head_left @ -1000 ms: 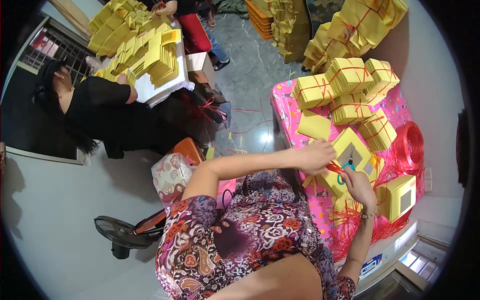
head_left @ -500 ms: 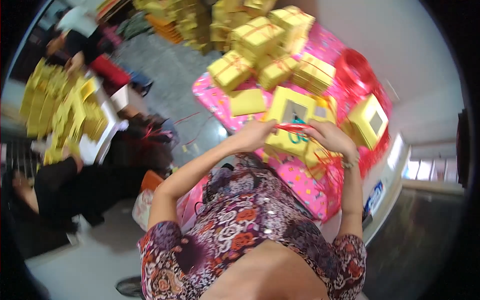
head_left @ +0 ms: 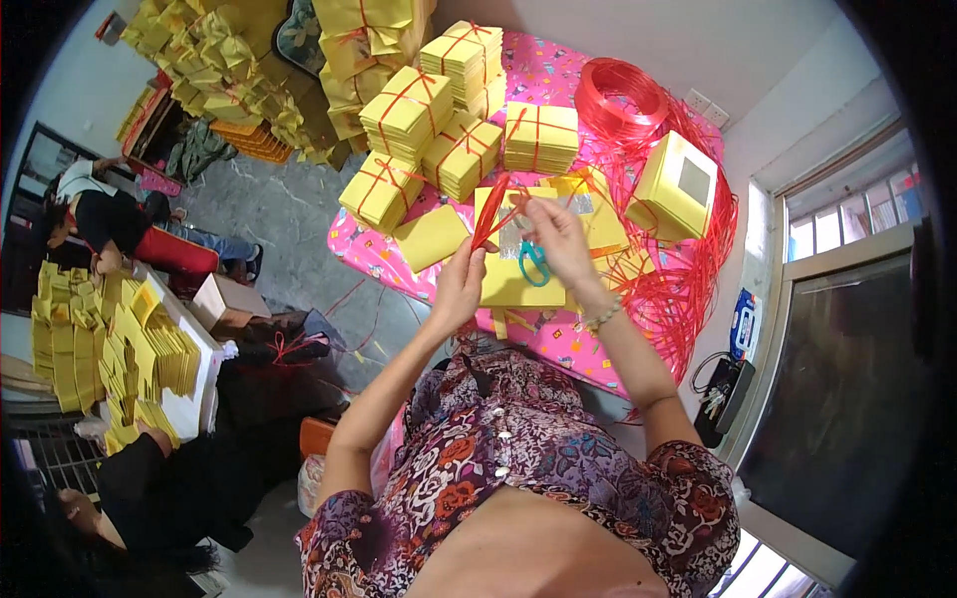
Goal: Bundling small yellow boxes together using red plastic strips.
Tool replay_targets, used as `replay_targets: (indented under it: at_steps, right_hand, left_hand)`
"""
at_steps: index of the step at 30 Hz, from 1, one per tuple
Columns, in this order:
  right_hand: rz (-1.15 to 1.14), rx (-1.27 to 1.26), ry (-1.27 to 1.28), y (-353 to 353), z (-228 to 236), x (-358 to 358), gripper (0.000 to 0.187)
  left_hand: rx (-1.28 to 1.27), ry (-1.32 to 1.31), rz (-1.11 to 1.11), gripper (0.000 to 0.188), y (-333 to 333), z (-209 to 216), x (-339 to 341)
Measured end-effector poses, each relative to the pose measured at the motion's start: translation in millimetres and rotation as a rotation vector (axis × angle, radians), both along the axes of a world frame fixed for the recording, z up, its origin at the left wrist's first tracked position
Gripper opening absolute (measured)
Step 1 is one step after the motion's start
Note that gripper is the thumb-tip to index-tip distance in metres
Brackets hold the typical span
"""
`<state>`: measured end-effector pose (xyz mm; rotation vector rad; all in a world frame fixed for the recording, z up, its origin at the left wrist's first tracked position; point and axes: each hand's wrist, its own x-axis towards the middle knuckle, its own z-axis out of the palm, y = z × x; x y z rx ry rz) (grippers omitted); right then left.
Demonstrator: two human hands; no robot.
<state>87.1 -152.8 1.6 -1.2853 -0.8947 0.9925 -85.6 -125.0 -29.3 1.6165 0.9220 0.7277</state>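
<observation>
My left hand is closed around a folded bundle of thin red plastic cord, which stands up out of the fist. My right hand pinches red strands beside the upper part of that bundle. Teal-handled scissors show just below my right hand, over a flat yellow stack with a greyish window. A plain yellow piece lies left of it on the pink patterned tabletop.
Yellow stacks tied with red cord stand at the back left. A red cord coil and loose strands spread along the right. A windowed yellow stack stands near the wall. Other people work at a white table on the left.
The red cord was stretched between both hands; now it is gathered upright in my left hand, while my right hand is raised beside it. The whole view has shifted.
</observation>
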Motion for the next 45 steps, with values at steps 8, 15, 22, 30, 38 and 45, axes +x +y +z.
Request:
replay_targets:
  at_steps: [8, 15, 22, 30, 38, 45]
  right_hand:
    - [-0.177, 0.142, 0.431, 10.5, 3.0, -50.4, 0.031]
    - [-0.206, 0.154, 0.412, 14.1, -12.4, -64.4, 0.035]
    - [0.398, 0.186, 0.165, 8.0, -39.2, -75.1, 0.048]
    - [1.143, -0.262, 0.051, -5.7, -14.7, 23.5, 0.037]
    - [1.183, -0.425, -0.080, -29.6, 2.9, 113.4, 0.037]
    - [0.979, -0.263, -0.364, -4.7, 9.6, 70.0, 0.042]
  left_hand:
    - [0.204, 0.062, 0.069, 0.024, -17.9, 9.8, 32.1]
    - [0.339, 0.062, 0.181, 0.023, -13.0, -1.3, 25.8]
    - [-0.200, -0.698, 0.290, 0.018, 21.8, 70.4, 11.7]
    - [-0.463, -1.184, 0.007, 0.020, 108.3, 59.9, -159.5]
    - [-0.322, -0.918, 0.773, 0.032, 119.2, -59.0, -367.0]
    - [0.657, 1.144, 0.518, 0.044, 79.1, -93.0, -237.6]
